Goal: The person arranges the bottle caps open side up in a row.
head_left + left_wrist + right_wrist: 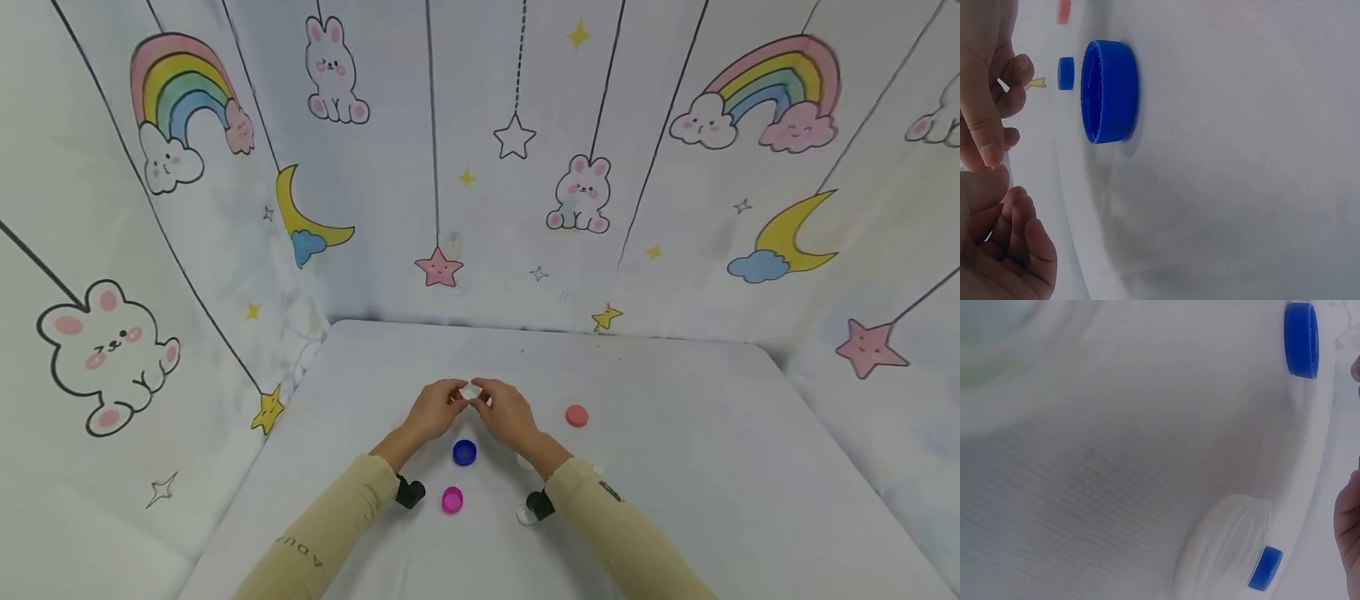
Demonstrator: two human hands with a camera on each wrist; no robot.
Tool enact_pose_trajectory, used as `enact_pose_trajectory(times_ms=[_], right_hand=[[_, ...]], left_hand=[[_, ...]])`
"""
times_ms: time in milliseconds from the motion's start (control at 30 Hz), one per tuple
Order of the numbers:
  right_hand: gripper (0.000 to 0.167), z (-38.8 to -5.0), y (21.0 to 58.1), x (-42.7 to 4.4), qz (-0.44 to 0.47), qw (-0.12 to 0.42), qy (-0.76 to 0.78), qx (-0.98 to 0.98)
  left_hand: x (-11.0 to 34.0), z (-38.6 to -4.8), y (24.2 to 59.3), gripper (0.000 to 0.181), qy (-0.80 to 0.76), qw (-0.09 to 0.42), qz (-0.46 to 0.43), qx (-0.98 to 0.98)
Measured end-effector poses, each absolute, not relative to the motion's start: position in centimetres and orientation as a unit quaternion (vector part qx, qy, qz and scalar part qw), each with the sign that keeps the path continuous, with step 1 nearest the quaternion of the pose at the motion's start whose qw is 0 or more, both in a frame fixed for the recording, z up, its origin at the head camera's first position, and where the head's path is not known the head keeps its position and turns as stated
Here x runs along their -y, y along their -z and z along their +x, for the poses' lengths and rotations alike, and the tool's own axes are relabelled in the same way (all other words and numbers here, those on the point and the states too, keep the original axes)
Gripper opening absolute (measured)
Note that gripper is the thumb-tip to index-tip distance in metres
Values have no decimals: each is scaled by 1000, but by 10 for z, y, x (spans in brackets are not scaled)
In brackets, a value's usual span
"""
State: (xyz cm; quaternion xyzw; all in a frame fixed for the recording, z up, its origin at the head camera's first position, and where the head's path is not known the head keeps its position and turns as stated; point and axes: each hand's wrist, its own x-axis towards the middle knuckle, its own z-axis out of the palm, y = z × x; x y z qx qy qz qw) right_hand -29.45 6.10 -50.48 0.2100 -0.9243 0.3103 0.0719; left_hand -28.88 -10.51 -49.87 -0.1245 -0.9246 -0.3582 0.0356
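Both hands meet near the middle of the table in the head view. The left hand (433, 409) and right hand (507, 414) pinch a small whitish piece (470, 391) between their fingertips; its kind is too small to tell. The left wrist view shows thumbs and fingertips close together, the piece hidden. Nearer the body stands a ribbed blue bottle cap (464, 452), open side up, with a magenta cap (452, 500) in front of it. A smaller blue cap (1065, 73) is visible in both wrist views, beside a translucent ribbed lid (1225, 547).
A coral cap (577, 415) lies right of the right hand. Near the right wrist camera is a clear lid (527, 514); the right forearm partly covers pale lids. White cloth (675, 417) covers the table, and printed curtains (480, 208) enclose its back and sides.
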Motion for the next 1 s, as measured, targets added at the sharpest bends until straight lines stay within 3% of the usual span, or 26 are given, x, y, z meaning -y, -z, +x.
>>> enact_pose_trajectory(times_ms=[633,1000], right_hand=[[35,-298,510,-54,203,49,-292,933],[34,-299,521,-50,208,15,-273,939]], left_hand=[[106,-291,512,31,339,59,-124,931],[110,-291,520,29,314,24,-131,940]])
